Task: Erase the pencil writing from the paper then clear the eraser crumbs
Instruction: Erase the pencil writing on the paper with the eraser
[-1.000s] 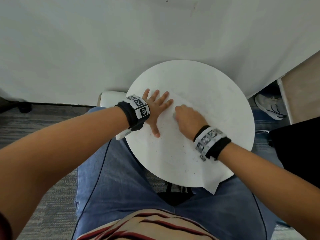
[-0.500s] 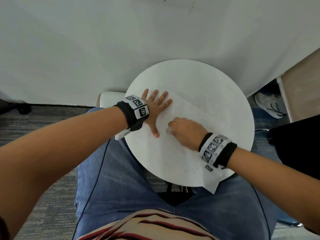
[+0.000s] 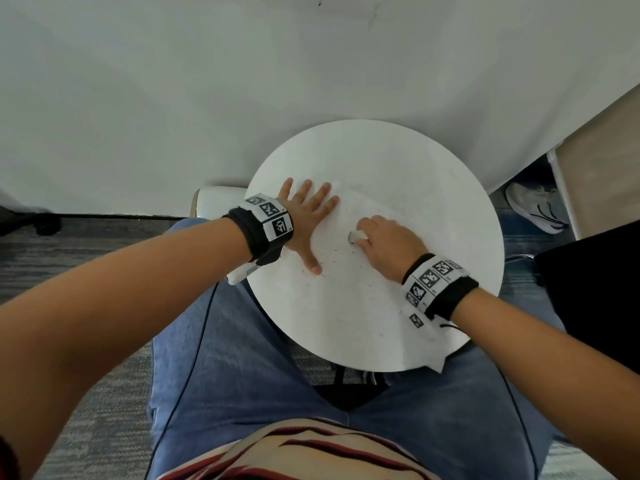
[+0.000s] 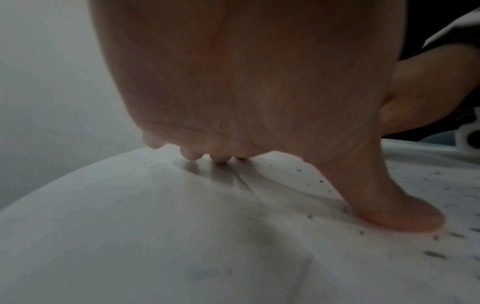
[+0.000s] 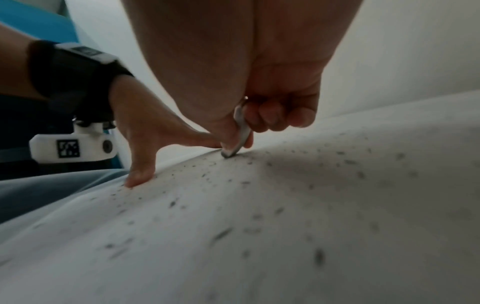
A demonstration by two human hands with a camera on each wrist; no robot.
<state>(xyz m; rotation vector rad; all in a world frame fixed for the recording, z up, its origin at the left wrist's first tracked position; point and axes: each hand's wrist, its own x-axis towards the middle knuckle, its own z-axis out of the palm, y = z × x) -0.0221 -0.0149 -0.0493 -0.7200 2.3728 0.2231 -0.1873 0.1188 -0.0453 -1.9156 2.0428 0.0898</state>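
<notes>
At centre frame the paper [image 3: 349, 299] is pinned to the round tabletop [image 3: 398, 157] by the left hand [image 3: 304, 220], fingers spread flat, while an eraser [image 3: 355, 236] is pinched in the right hand [image 3: 388, 239] and pressed to the sheet. The sheet could be creased or torn should the flat hand slip, and dark crumbs [image 5: 223, 234] could be smeared under the wrist; at right, a shoe [image 3: 535, 206] is seen on the floor, well clear.

Head view bright and evenly lit, soft daylight feel, no harsh glare off the white desk [image 3: 433, 174]. Strong wide-angle bending at the edges, forearms stretched huge. Both wrist views way dimmer, kinda murky and grainy. Soft shadows under the left hand [image 4: 246, 82] fingertips [image 4: 219, 159]. Eraser crumbs [image 5: 221, 234] up close smeared and out of focus, sharper near the eraser [image 5: 240, 133]. Right hand [image 5: 259, 92] backlit, mostly dark.
</notes>
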